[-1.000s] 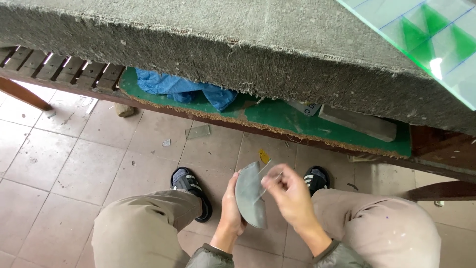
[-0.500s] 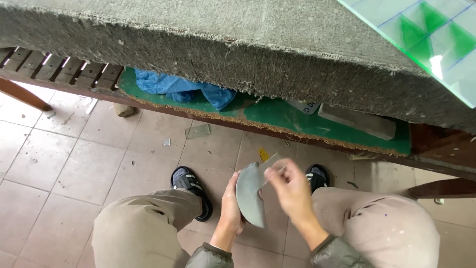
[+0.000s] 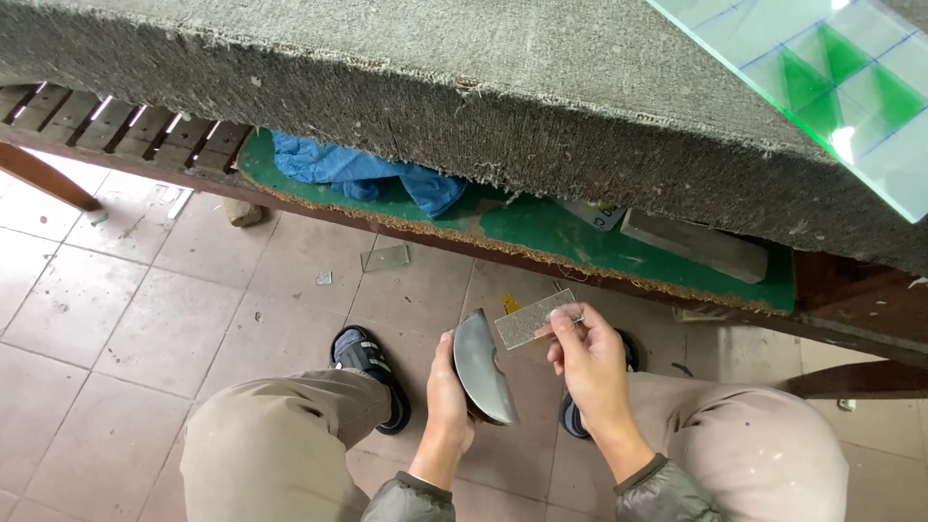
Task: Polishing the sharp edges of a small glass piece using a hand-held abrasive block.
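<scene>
- I see soft, even daylight on the floor tiles (image 3: 116, 309), with no hard shadows.
- Glare whitens the glass sheet (image 3: 831, 87), far right.
- Focus is sharp throughout.

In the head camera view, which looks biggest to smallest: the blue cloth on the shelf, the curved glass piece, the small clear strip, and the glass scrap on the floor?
1. Blue cloth
2. Curved glass piece, though it is nearer the camera
3. Small clear strip and glass scrap look alike; the strip is nearer, so unranked.
</scene>
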